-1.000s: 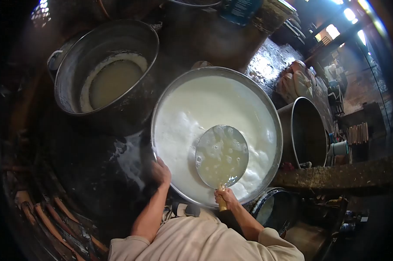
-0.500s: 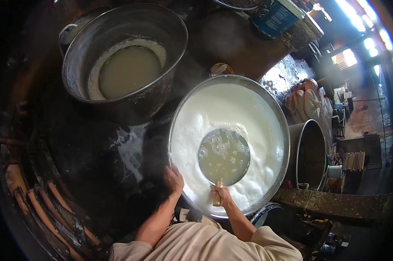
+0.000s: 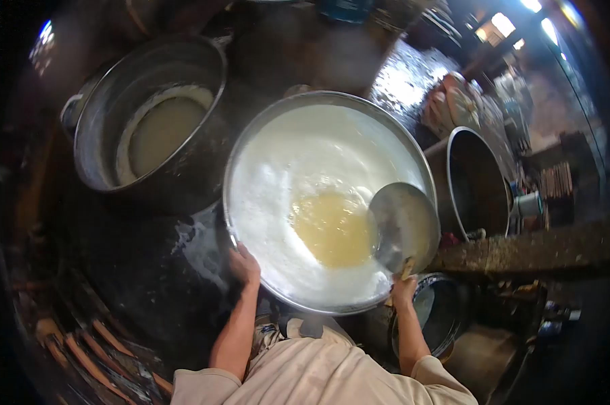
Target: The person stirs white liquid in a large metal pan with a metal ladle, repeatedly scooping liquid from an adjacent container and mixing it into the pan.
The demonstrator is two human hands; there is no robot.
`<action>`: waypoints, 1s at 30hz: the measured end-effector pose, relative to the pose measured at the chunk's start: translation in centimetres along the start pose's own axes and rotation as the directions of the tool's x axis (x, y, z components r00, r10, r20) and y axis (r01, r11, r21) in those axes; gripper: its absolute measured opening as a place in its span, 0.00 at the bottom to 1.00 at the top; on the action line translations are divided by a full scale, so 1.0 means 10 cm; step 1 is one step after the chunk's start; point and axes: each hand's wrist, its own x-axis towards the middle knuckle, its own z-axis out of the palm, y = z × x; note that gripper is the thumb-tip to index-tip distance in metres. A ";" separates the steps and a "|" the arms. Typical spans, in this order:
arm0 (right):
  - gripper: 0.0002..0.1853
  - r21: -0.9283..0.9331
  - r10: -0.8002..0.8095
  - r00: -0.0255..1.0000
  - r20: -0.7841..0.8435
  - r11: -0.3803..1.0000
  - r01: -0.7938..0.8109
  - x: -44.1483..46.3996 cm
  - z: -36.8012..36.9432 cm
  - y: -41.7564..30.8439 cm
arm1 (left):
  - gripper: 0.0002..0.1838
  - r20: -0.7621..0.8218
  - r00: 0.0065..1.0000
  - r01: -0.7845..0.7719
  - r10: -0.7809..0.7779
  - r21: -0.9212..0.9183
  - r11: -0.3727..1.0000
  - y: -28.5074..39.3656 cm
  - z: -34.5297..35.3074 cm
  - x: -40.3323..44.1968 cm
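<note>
Head camera view: at the near left lie split wood pieces (image 3: 82, 347), and beyond them, at the far left, stands a deep metal pot (image 3: 112, 108) with cloudy liquid (image 3: 162, 135) low inside. A pale splash (image 3: 200, 250) marks the dark surface between that pot and the person. The left hand (image 3: 245, 264) is at the near left edge of the wide pan (image 3: 330, 95), its fingertips touching the rim; how far the fingers close around it, I cannot tell. The pan fills the middle, full of white foam (image 3: 264, 162) with a yellowish patch of liquid (image 3: 333, 229) showing near the centre. Just right of that patch, the round scoop (image 3: 401, 226) is over the pan's right side, its outer edge overlapping the rim. The right hand (image 3: 404, 289) is closed around the scoop's handle (image 3: 407, 268) at the near right of the pan. Just beside that hand, nearer the person, is a dark bucket (image 3: 451, 339). Farther right, an open metal drum (image 3: 477, 179) stands beside the pan, with bundled sacks (image 3: 453, 108) beyond it and a rough beam (image 3: 521, 251) on its near side
</note>
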 end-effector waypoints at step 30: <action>0.17 0.074 0.677 0.681 -0.280 0.722 -0.688 0.51 -0.98 4.41 | 0.30 0.262 0.938 0.139 -0.226 0.311 0.940 -0.20 -0.09 -1.25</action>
